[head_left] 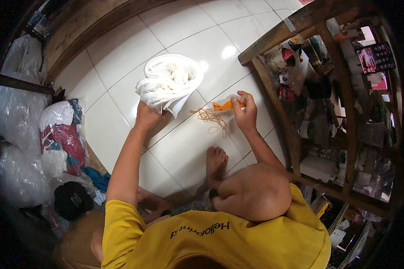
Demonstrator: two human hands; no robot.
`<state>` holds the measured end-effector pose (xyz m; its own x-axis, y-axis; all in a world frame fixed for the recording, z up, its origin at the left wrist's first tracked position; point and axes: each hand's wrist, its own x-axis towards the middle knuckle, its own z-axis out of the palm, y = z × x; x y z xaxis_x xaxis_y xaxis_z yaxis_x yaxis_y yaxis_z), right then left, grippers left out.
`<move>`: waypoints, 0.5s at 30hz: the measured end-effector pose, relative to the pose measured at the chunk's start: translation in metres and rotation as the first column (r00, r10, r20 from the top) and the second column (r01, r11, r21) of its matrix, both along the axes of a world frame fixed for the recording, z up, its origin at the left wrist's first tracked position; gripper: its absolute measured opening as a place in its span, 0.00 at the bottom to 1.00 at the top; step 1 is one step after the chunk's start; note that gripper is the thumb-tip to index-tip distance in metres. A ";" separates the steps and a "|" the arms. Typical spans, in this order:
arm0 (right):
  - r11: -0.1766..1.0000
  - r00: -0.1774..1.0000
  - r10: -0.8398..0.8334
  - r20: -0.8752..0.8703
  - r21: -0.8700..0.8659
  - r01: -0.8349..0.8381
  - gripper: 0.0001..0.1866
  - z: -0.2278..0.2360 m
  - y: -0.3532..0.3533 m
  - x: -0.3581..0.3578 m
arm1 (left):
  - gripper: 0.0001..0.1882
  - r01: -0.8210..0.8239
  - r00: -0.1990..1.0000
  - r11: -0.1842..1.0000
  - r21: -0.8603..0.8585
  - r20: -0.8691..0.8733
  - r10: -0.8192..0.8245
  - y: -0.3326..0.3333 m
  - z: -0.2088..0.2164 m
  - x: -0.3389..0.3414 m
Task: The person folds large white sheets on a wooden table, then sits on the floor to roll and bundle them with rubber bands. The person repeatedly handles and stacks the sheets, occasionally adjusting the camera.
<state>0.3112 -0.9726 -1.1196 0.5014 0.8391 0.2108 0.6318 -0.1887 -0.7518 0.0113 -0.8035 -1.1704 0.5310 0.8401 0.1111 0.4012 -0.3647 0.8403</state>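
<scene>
My left hand is closed round the near end of a thick roll of white cloth, its folded layers showing on top. My fingers are partly hidden beneath the cloth. To the right, my right hand pinches a small clear plastic packet with something bright orange in it; what the orange content is cannot be made out. On the tiles between both hands lies a loose heap of tan rubber bands, with one single band just below it.
White floor tiles spread under my hands. At the right stands a wooden shelf crowded with goods, with a lit phone on it. Bagged clothes and a black cap lie at the left. My bare foot is near the bands.
</scene>
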 end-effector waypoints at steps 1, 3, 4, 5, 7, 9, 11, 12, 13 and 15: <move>1.000 1.000 -0.012 0.018 0.023 0.012 0.10 -0.001 0.000 0.002 | 0.30 0.011 1.000 0.999 0.034 -0.001 -0.011 0.000 -0.001 0.000; 0.995 0.989 -0.085 -0.122 0.034 0.090 0.12 0.001 0.002 0.000 | 0.29 0.036 0.999 0.994 0.103 -0.005 -0.036 0.004 -0.003 -0.002; 0.991 0.974 -0.121 -0.192 0.037 0.131 0.13 0.002 0.003 -0.002 | 0.29 0.035 0.999 0.992 0.119 -0.026 -0.032 0.004 -0.005 -0.002; 0.991 0.977 -0.129 -0.168 0.022 0.134 0.12 0.000 0.002 0.002 | 0.29 0.035 0.998 0.990 0.135 -0.046 -0.029 0.004 -0.007 -0.002; 0.987 0.981 -0.158 -0.116 -0.007 0.158 0.10 -0.008 -0.007 0.014 | 0.28 0.060 0.997 0.987 0.150 -0.053 -0.052 0.004 -0.005 -0.001; 0.948 0.912 -0.316 -0.262 -0.129 0.292 0.11 -0.022 -0.016 0.032 | 0.28 0.097 0.995 0.984 0.151 -0.019 -0.095 0.006 -0.003 0.001; 0.895 0.816 -0.444 -0.371 -0.220 0.388 0.13 -0.011 -0.025 0.043 | 0.26 0.065 0.997 0.986 0.154 -0.049 -0.058 0.004 -0.016 -0.003; 0.871 0.765 -0.491 -0.417 -0.248 0.424 0.14 0.011 -0.027 0.041 | 0.26 0.051 0.997 0.987 0.155 -0.062 -0.042 0.004 -0.023 -0.005; 0.846 0.708 -0.532 -0.464 -0.277 0.455 0.16 0.031 -0.028 0.041 | 0.25 0.060 0.998 0.990 0.131 -0.037 -0.056 0.004 -0.021 -0.006; 0.816 0.773 -0.574 -0.269 -0.257 0.517 0.20 0.033 -0.053 0.078 | 0.24 0.096 0.995 0.992 0.085 0.018 -0.098 0.006 -0.017 -0.005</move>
